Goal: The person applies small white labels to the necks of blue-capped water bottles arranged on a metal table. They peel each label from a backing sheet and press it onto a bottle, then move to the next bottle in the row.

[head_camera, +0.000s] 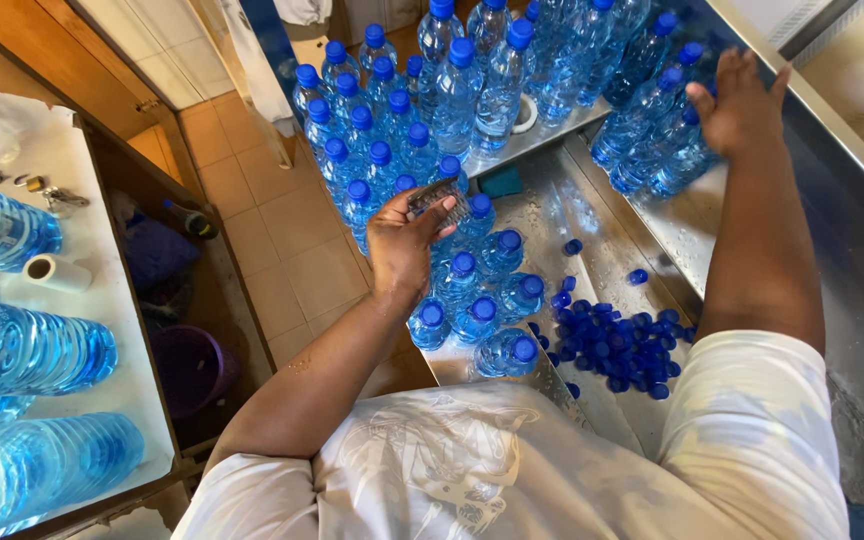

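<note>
Tiled floor below, a steel bench ahead, a white-topped side table far left. I go left to right. On that table, big water bottles lie on their sides, probably so they don't tip; a tape roll sits beside them. Under it, a purple bucket in shadow.

Centre: capped water bottles stand upright and packed tight on the bench, blue tops up, likely grouped so they stay easy to grab. My left hand hovers over the near edge of that cluster, fingers curled around a small clear ribbed piece, pinched against the thumb. I can't tell what the piece is. Bottles stand directly under and just beyond this hand.

Right of that, loose blue caps pile in the sunken steel tray, a few strays scattered up-slope, kept within reach. A teal sponge lies near the bottles.

Far right: my right hand is open, fingers spread, holding nothing, resting on or just above a second bunch of bottles leaning against the steel wall. The caps lie between both hands, nearer my body.
</note>
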